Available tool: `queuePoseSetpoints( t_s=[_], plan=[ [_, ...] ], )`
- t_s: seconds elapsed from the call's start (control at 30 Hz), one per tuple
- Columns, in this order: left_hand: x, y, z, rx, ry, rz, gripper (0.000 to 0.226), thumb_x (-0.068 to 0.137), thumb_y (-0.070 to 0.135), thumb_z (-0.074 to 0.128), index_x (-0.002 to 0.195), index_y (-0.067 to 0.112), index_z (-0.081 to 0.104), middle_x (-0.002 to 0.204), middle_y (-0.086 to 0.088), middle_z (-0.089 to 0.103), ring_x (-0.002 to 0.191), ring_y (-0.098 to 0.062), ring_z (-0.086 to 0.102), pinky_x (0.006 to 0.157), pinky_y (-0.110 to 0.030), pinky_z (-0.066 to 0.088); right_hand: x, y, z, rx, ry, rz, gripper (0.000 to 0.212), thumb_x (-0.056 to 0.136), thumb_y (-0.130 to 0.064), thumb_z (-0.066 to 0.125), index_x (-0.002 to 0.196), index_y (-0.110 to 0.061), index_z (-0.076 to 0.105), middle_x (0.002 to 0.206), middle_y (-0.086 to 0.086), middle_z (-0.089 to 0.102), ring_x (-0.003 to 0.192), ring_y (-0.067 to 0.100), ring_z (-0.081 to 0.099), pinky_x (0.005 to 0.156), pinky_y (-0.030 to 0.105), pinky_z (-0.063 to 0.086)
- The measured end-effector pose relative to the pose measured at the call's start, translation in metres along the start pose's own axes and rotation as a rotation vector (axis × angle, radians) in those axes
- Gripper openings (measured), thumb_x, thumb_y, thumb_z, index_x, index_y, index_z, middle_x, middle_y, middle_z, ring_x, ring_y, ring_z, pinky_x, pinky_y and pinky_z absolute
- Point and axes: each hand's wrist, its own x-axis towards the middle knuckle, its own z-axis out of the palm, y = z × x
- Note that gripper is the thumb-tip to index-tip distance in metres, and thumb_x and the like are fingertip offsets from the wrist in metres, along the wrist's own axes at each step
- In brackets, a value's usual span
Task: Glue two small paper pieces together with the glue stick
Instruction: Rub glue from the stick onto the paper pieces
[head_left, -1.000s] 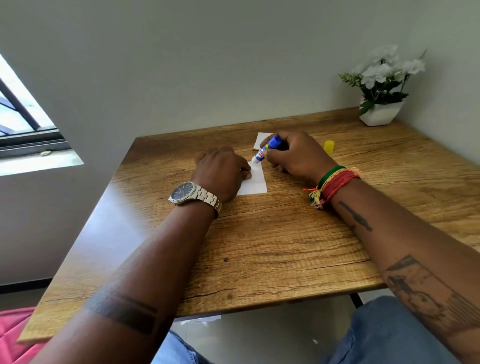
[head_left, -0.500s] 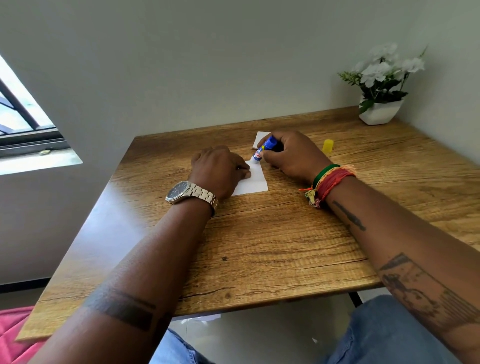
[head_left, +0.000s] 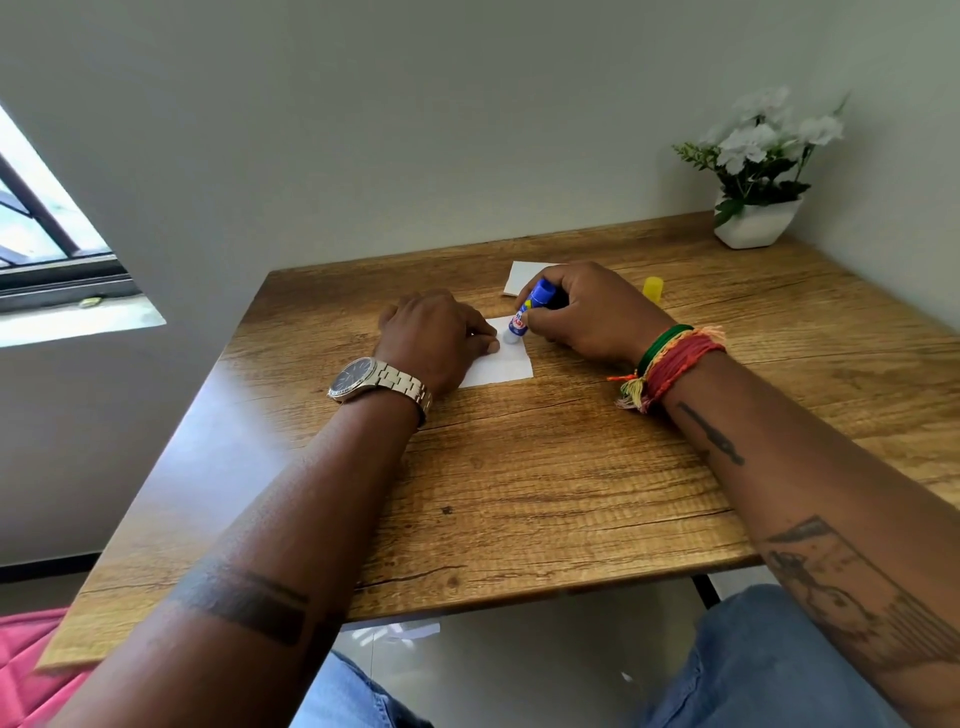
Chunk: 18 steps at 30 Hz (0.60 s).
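The glue stick (head_left: 525, 310) stands tilted over the near paper piece (head_left: 501, 359), its white tip touching the sheet close to the far left corner, its blue body leaning back toward the right hand (head_left: 592, 312). That hand grips the stick, fingers and thumb curled round the upper barrel, so most of the blue tube is hidden inside the fist and only the label and tip show below it. The near paper piece lies flat on the wooden table (head_left: 545, 488), a little beyond the table's middle. The left hand (head_left: 434, 338) rests on the sheet's left part, fingers bent with their tips pressing the paper just beside the glue tip; the hand covers the sheet's left edge, so how far it runs under the palm cannot be told.

The second paper piece (head_left: 517, 274) lies further back, apart from the first, and the right hand's knuckles cover its right side. A yellow cap (head_left: 653, 289) stands on the table just behind and to the right of the right hand. A metal watch (head_left: 382, 383) sits on the left wrist; red, green and yellow thread bands (head_left: 670, 364) circle the right wrist. In the far right corner stands a white pot of white flowers (head_left: 758, 182), against the wall, well apart from the hands. A window (head_left: 47, 234) opens at the left.
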Motion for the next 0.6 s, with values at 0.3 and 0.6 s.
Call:
queuePoseSetpoints(
  t_s=[0.3,0.6],
  plan=[
    [0.0,0.001,0.0,0.012,-0.007,-0.012,0.028,0.091,0.052,0.064,0.116,0.042,0.072,0.118,0.002,0.064,0.121,-0.03,0.049,0.102,-0.047,0.038,-0.005,-0.006,-0.009,0.04,-0.108,0.036,0.028,0.09,-0.025,0.069,0.117,-0.017,0.07,0.096,0.005,0.067,0.083,0.019,0.06,0.069,0.028,0.048],
    [0.0,0.004,-0.004,0.035,-0.019,-0.037,0.028,0.091,0.053,0.063,0.116,0.044,0.072,0.122,0.001,0.064,0.124,-0.031,0.048,0.102,-0.048,0.037,-0.007,-0.005,-0.015,0.083,-0.188,0.028,0.021,0.091,-0.024,0.069,0.111,-0.02,0.073,0.091,0.002,0.07,0.075,0.014,0.061,0.064,0.025,0.05]
  ],
)
